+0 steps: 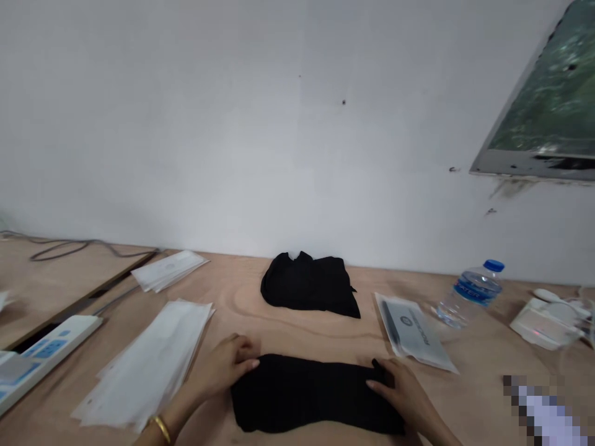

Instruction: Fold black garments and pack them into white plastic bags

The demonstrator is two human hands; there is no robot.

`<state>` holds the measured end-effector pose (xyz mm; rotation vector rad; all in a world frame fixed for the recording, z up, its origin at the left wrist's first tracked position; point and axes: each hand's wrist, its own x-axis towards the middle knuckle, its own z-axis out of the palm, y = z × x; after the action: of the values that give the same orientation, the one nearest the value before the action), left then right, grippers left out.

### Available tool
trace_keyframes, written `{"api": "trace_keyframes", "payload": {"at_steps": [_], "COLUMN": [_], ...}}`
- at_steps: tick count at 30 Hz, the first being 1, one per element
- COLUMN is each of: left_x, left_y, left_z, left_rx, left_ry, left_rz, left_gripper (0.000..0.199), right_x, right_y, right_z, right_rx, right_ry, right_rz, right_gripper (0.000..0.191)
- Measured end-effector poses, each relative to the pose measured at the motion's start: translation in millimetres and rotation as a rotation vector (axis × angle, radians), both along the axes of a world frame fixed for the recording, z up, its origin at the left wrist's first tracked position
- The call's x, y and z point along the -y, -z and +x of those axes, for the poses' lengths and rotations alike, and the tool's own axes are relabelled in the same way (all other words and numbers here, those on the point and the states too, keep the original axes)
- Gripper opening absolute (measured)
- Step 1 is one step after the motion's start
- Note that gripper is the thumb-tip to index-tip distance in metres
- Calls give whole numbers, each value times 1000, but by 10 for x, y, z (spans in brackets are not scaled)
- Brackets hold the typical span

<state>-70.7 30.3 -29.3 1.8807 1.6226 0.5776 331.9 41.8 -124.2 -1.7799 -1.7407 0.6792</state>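
Note:
A long piece of black cloth (316, 396) lies flat and lengthwise in front of me, its lower edge bowed upward in the middle. My left hand (232, 362) is at its upper left corner, fingers curled and thumb against the edge. At the other end, my right hand (395, 387) has its thumb on top and fingers bent round the upper right edge, where a small black tip sticks up. Beyond it, near the wall, rests a second black cloth item (309, 285), folded and untouched. What the cloth is for cannot be made out.
White flat pouches lie in a larger stack (149, 362) and a smaller one (170, 271) at left, beside a power strip (51, 353). To the right are a packed pouch with printing (413, 331), a water bottle (471, 294), a white device with cables (548, 322) and a pixelated object (553, 415).

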Motion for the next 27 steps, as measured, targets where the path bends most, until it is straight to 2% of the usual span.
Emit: {"api": "trace_keyframes", "payload": {"at_steps": [3,5,7,9,11,14,17,20,21,24,25,27], "left_x": [-19,22,48,39,12,1,46,88,94,96,93,86], "left_y": [131,197,254,311,362,389,349,314,318,378,406,458], "left_z": [-123,-113,-57,4,39,34,17,40,51,49,31,-24], "left_rx": [81,198,331,364,300,281,310,342,354,376,380,382], "left_ry": [41,35,-34,-164,-251,-227,-266,-256,-234,-212,-216,-224], "left_rz": [-118,-93,-42,18,55,51,8,-59,-75,-81,-77,-74], "left_gripper": [21,24,28,28,25,22,32,36,35,31,30,29], "right_x": [-38,-68,-124,-192,-245,-250,-138,57,125,286,317,349], "right_y": [51,49,36,25,13,-42,-147,-206,-201,-139,-119,-92], "right_z": [-40,-72,-97,-100,-79,-78,-298,-787,-967,-1369,-1436,-1489], "right_rx": [-87,-145,-149,-119,-84,21,205,279,297,329,333,337], "right_ry": [63,131,161,163,168,174,164,-22,-129,-468,-519,-502], "right_rz": [61,137,188,197,185,223,411,480,459,307,266,242], "right_gripper": [47,44,41,41,42,48,53,50,51,69,72,71]}}
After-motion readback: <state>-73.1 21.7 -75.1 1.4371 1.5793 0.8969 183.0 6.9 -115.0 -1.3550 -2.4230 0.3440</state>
